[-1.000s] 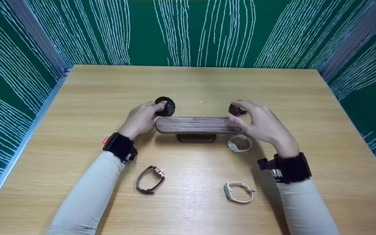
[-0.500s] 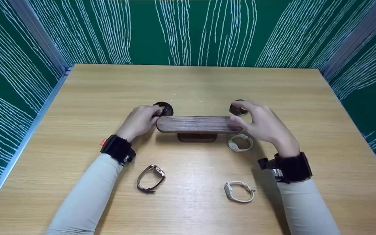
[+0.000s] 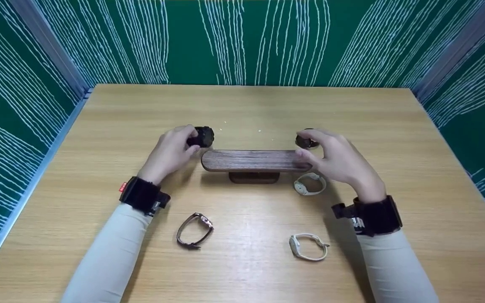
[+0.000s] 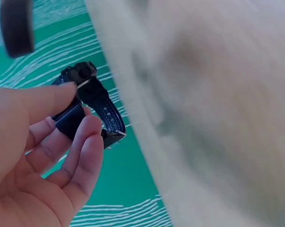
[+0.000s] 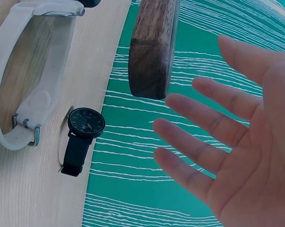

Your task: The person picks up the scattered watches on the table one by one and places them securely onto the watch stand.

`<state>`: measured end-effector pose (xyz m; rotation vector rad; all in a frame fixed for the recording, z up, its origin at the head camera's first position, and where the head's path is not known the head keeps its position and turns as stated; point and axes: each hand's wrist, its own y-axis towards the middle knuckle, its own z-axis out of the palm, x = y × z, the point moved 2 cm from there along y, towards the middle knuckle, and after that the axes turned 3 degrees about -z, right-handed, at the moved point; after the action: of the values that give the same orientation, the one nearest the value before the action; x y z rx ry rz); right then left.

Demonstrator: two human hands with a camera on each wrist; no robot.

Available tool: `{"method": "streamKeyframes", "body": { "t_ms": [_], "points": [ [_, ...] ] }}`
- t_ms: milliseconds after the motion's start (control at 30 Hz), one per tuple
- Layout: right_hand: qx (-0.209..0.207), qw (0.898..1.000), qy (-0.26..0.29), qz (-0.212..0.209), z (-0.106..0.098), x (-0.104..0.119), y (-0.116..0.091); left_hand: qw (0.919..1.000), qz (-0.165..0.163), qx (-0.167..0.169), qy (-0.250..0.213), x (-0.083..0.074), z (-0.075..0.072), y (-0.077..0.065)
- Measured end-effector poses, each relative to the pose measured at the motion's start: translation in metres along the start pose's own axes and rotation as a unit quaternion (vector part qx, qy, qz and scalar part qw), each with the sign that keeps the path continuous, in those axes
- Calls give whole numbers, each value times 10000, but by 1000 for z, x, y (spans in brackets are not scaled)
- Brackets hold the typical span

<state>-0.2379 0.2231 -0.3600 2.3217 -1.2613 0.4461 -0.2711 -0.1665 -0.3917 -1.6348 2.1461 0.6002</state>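
Note:
My left hand [image 3: 167, 150] pinches a black wristwatch [image 3: 204, 136] by its strap, just beyond the left end of a dark wooden watch stand [image 3: 251, 160]. In the left wrist view this watch [image 4: 108, 112] has its band closed in a loop, thumb on one side and fingers on the other. At the stand's other end, my right hand [image 3: 338, 162] has its fingers spread, and the right wrist view shows a gap between them and the bar's end [image 5: 149, 71]. A second black watch [image 3: 303, 141] lies on the table behind that hand.
Under the stand's right end lies a white watch [image 3: 310, 185]. Another white watch [image 3: 308, 247] is nearer the front right, and a dark-strapped watch [image 3: 195, 231] is at front left. Green walls with white lines [image 3: 246, 42] border the wooden table [image 3: 251, 105].
My left hand has moved left, away from the stand's end, and the black watch has shifted left with it and turned. The right hand and the stand have stayed in place.

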Motion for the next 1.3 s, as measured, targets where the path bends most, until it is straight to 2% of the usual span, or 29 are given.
{"method": "streamKeyframes", "body": {
  "t_ms": [167, 333, 533, 733, 900, 1067, 1300],
  "points": [
    [-75, 9999, 68, -54, 0, 3, 0, 9988, 180, -456, -57, -10, -15, -6],
    [-342, 9990, 74, -271, -2, 10, -1, 9949, 446, -899, -37, -26, -26, -16],
    [-648, 9958, 52, -639, -4, 22, -2, 9883, 1047, -1108, 2, -50, -30, -27],
    [-817, 9914, 77, -1024, -1, 36, -1, 9775, 1771, -1145, -103, -73, -27, -37],
    [-838, 9869, 66, -1377, 3, 48, 0, 9691, 2241, -1012, -186, -91, -18, -46],
    [-845, 9822, 26, -1677, 10, 55, 1, 9663, 2432, -793, -292, -102, -8, -50],
    [-867, 9764, -73, -1975, 18, 58, 4, 9611, 2630, -721, -433, -106, 3, -51]
  ]
}}
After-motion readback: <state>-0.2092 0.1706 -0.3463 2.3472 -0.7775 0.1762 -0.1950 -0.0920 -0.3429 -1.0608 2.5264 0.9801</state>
